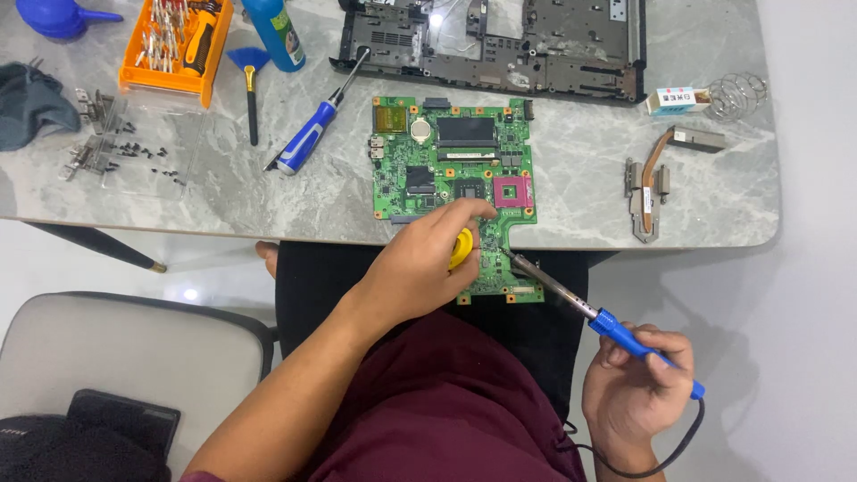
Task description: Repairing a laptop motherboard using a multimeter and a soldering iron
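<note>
A green circuit board (455,161) lies at the near edge of the grey marble table (268,205), its lower part hanging over my lap. My left hand (420,263) rests on the board's near end and is closed around a small yellow round object (461,247). My right hand (636,388) grips the blue handle of a soldering iron (580,308); the metal tip touches the board just right of my left fingers. A black cord trails from the iron's handle below my right wrist.
Behind the board sits an open black laptop chassis (500,45). A blue-handled screwdriver (308,134), a brush (251,89), an orange bit case (177,45), loose screws (134,152) and hinges lie left. A copper heatsink pipe (650,178) and wire stand (736,94) lie right.
</note>
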